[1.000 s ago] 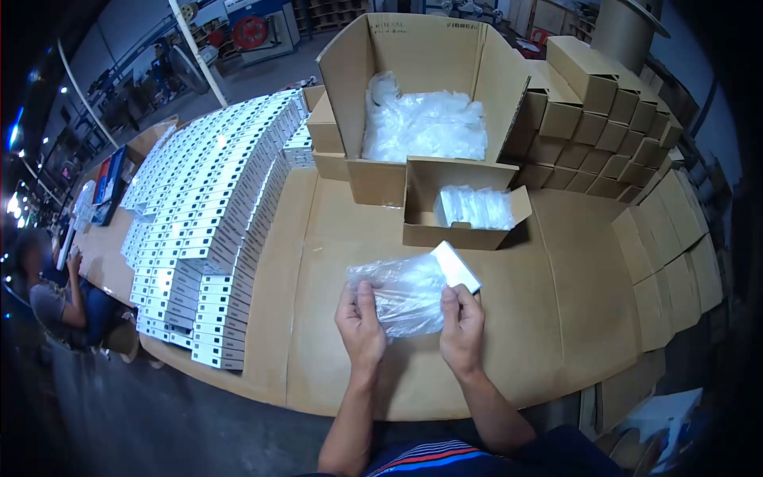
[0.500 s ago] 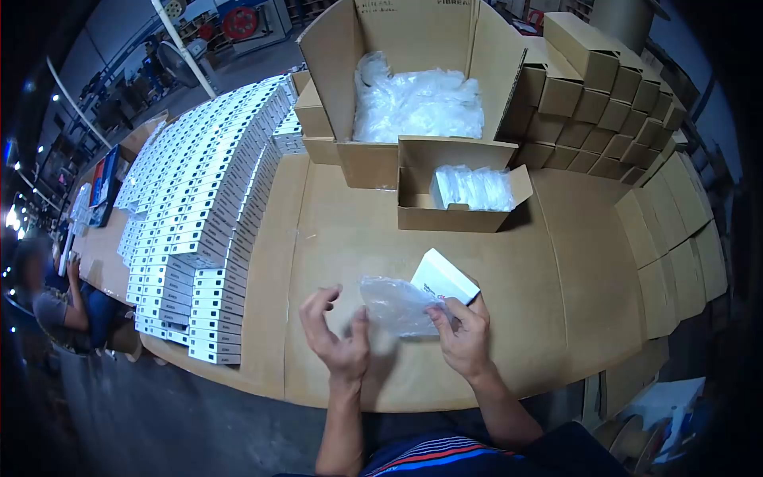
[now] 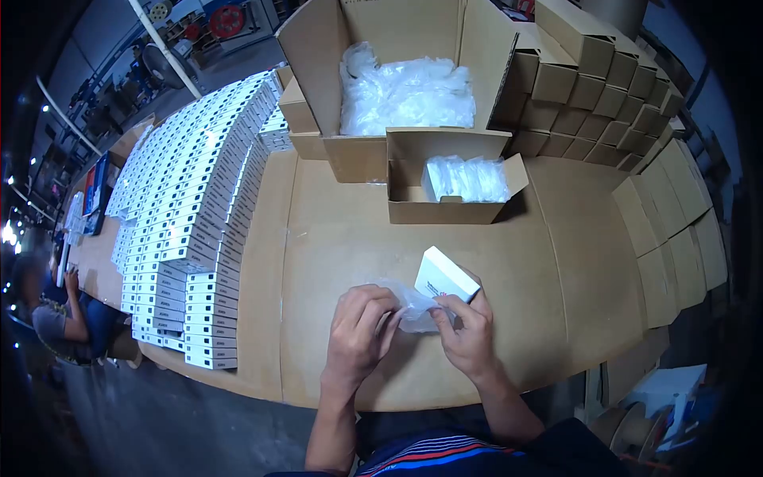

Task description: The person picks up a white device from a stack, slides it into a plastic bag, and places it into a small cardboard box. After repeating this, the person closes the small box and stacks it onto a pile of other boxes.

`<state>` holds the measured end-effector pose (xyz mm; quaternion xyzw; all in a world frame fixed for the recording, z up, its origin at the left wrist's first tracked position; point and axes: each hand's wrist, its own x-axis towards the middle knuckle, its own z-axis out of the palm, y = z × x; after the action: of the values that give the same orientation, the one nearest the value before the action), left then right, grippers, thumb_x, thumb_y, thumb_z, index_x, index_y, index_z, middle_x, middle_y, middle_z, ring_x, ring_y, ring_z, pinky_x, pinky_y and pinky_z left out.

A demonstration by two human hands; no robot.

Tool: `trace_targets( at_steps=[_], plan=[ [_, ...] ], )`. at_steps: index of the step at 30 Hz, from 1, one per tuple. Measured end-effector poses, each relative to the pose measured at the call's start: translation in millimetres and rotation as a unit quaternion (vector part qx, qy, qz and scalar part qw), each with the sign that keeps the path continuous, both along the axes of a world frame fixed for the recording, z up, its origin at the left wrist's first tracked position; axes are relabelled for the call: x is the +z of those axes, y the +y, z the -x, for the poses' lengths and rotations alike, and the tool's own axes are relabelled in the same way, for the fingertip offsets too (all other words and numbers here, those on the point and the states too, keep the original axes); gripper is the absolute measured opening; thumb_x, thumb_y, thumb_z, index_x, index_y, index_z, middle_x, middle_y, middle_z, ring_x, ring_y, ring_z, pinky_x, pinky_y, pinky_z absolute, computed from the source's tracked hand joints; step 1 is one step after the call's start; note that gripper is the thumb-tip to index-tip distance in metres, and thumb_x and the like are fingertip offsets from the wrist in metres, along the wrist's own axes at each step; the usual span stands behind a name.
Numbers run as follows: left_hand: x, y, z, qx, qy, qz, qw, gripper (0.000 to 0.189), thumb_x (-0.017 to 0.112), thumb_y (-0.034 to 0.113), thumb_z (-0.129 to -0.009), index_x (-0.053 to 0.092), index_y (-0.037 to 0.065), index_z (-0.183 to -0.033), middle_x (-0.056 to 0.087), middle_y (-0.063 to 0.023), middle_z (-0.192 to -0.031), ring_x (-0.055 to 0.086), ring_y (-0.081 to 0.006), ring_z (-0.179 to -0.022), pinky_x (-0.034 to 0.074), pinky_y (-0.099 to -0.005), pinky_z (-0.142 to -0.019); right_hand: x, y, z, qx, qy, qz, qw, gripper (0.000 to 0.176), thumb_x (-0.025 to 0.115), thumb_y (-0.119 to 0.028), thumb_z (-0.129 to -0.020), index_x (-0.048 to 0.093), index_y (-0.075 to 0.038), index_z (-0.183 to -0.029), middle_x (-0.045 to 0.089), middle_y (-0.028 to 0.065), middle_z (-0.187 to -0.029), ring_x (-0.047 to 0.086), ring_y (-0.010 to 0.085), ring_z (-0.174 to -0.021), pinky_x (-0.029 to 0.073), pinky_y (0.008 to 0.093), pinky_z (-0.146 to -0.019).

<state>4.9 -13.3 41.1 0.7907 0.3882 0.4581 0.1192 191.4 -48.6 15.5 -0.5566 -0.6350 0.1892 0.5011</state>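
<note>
The right hand is pinching the clear bag and holding the small white box, which is sticking up past its fingers. The left hand is curling its fingers, pinching the bag's other side above the worktop.

One wide head-worn view looks forward and down, from close above, on the left hand, right hand and table.

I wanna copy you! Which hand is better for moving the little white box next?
Probably the right hand: it holds the white box, while the left hand is at the plastic bag.
</note>
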Motion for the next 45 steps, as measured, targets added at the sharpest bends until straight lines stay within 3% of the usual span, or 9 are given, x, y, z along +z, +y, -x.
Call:
trace_targets(
  at_steps=[6, 16, 22, 28, 30, 35, 38, 43, 45],
  plan=[
    [-4, -4, 9, -0.067, 0.025, 0.185, 0.98, 0.011, 0.067, 0.001, -0.094, 0.057, -0.001, -0.095, 0.066, -0.0162, -0.082, 0.067, -0.0324, -0.077, 0.053, -0.042, -0.07, 11, 0, -8, 0.08, -0.026, 0.032, 0.996, 0.014, 0.079, -0.006, -0.087, 0.073, 0.001, -0.098, 0.055, 0.0257, -0.135, 0.064, 0.0397, -0.114, 0.053, 0.0446, -0.095],
    [-10, 11, 6, -0.072, -0.019, 0.242, 0.967, 0.01, 0.06, 0.01, -0.103, 0.054, 0.002, -0.101, 0.062, -0.0147, -0.063, 0.065, -0.0355, -0.056, 0.051, -0.041, -0.054, 17, -7, -27, 0.154, -0.039, 0.129, 0.979, 0.016, 0.075, -0.013, -0.093, 0.07, 0.002, -0.097, 0.056, 0.0259, -0.128, 0.063, 0.0423, -0.109, 0.052, 0.0473, -0.094],
    [-9, 16, 3, 0.006, 0.103, 0.13, 0.986, 0.015, 0.058, 0.019, -0.106, 0.053, 0.004, -0.105, 0.06, -0.0118, -0.058, 0.066, -0.0326, -0.053, 0.051, -0.0397, -0.054, 21, -7, -34, 0.13, -0.063, 0.2, 0.969, 0.021, 0.072, -0.02, -0.097, 0.072, 0.001, -0.095, 0.058, 0.0246, -0.11, 0.062, 0.04, -0.098, 0.05, 0.0456, -0.085],
    [-32, 22, -9, 0.093, -0.502, 0.111, 0.852, 0.038, 0.057, 0.036, -0.108, 0.045, 0.004, -0.123, 0.062, -0.0182, -0.121, 0.064, -0.0229, -0.109, 0.055, -0.0342, -0.089, -2, -4, -36, 0.088, 0.069, 0.189, 0.975, 0.023, 0.071, -0.021, -0.098, 0.07, 0.002, -0.093, 0.058, 0.0213, -0.097, 0.059, 0.0362, -0.088, 0.049, 0.0431, -0.078],
    [-70, 3, -6, -0.017, -0.486, 0.243, 0.839, 0.049, 0.064, 0.035, -0.105, 0.04, 0.002, -0.133, 0.049, -0.0182, -0.139, 0.052, -0.0232, -0.125, 0.048, -0.0352, -0.101, -12, -2, -28, 0.048, 0.072, 0.122, 0.989, 0.025, 0.069, -0.02, -0.1, 0.068, 0.004, -0.093, 0.057, 0.0208, -0.095, 0.057, 0.0345, -0.084, 0.048, 0.0421, -0.076],
    [-46, -26, -25, -0.007, -0.356, 0.423, 0.833, 0.028, 0.076, 0.01, -0.095, 0.062, -0.001, -0.117, 0.067, -0.0035, -0.098, 0.063, -0.0087, -0.088, 0.051, -0.0232, -0.074, -10, 0, -11, 0.003, 0.046, 0.078, 0.996, 0.026, 0.067, -0.019, -0.101, 0.066, 0.006, -0.095, 0.058, 0.0211, -0.095, 0.057, 0.0336, -0.082, 0.048, 0.0411, -0.075],
    [-44, -16, -25, 0.0, -0.421, 0.383, 0.822, 0.02, 0.078, 0.009, -0.094, 0.068, -0.003, -0.106, 0.066, 0.0024, -0.082, 0.06, -0.0053, -0.071, 0.048, -0.022, -0.064, -11, -2, -11, -0.014, 0.075, 0.076, 0.994, 0.026, 0.066, -0.018, -0.101, 0.065, 0.007, -0.095, 0.057, 0.0212, -0.094, 0.056, 0.0333, -0.083, 0.047, 0.0411, -0.075],
    [-40, -9, -9, -0.134, -0.476, 0.402, 0.77, 0.053, 0.088, 0.008, -0.081, 0.062, -0.002, -0.126, 0.071, -0.0081, -0.108, 0.067, -0.0148, -0.103, 0.054, -0.031, -0.09, -22, -5, -15, 0.007, 0.021, 0.009, 1.0, 0.023, 0.068, -0.014, -0.1, 0.064, 0.008, -0.094, 0.059, 0.0256, -0.118, 0.061, 0.035, -0.096, 0.05, 0.0409, -0.085],
    [-35, -3, 0, -0.118, -0.346, 0.427, 0.827, 0.049, 0.088, 0.008, -0.081, 0.064, -0.003, -0.123, 0.072, -0.0083, -0.108, 0.068, -0.0161, -0.102, 0.055, -0.0309, -0.089, -19, -1, -11, 0.03, 0.037, -0.039, 0.998, 0.022, 0.069, -0.012, -0.099, 0.064, 0.008, -0.094, 0.058, 0.0272, -0.128, 0.062, 0.0365, -0.103, 0.051, 0.0402, -0.09]
  ],
)
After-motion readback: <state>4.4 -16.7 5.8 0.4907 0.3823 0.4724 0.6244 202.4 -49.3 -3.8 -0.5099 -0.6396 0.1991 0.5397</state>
